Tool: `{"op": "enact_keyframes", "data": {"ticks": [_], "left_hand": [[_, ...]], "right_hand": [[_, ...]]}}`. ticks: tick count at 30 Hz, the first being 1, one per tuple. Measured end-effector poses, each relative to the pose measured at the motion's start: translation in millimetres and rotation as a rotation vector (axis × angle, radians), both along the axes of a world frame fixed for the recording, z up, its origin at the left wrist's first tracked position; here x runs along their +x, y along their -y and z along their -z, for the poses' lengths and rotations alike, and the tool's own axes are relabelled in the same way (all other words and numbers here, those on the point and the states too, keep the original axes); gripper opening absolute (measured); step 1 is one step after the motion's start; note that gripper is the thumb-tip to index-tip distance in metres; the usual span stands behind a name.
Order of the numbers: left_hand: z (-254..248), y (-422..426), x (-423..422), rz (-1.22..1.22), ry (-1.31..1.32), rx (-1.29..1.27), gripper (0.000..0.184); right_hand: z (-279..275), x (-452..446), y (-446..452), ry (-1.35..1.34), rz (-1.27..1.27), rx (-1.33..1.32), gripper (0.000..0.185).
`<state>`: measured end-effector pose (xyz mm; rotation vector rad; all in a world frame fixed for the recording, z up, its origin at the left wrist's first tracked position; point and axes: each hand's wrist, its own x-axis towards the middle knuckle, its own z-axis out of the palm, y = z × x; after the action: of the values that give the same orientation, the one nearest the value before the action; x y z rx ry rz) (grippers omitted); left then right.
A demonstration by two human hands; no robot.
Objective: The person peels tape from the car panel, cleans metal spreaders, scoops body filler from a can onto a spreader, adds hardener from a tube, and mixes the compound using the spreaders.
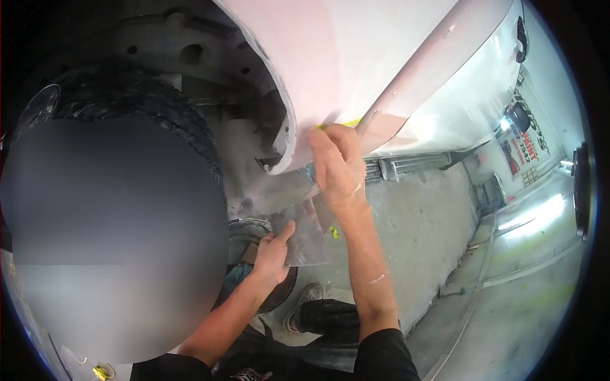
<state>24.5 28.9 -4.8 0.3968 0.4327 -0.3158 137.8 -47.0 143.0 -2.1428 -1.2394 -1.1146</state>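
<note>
A pale pink and white car body panel [356, 57] fills the upper middle, its curved wheel-arch edge on the left. At its lower part my right hand [340, 165] is closed on a thin yellow-green spreader [351, 123], which lies against the panel surface. Lower down, my left hand [273, 254] grips a flat grey mixing board [307, 235], thumb on top and fingers hidden beneath. The board is smeared and partly translucent.
Left, a dark wheel well [190, 57] opens beside a large blurred area. A round bucket [279, 292] stands below the board. A yellow-green scrap [335, 232] lies on the concrete floor [413, 235]. A sign [524, 146] hangs on the right wall.
</note>
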Motion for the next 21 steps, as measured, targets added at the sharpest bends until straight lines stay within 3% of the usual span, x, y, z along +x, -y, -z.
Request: {"op": "enact_keyframes", "data": {"ticks": [4,13,21], "left_hand": [[-2,1,0,0.011,-0.012,0.026,0.031],[-2,-2,2,-0.011,0.017,0.023,0.032],[1,-3,3,0.000,0.041,0.000,0.034]], "right_hand": [[1,6,1,0.108,0.002,0.065,0.048],[-12,7,-2,0.460,0.071,-0.131,0.041],[-27,10,-2,0.415,0.067,-0.290,0.029]]}}
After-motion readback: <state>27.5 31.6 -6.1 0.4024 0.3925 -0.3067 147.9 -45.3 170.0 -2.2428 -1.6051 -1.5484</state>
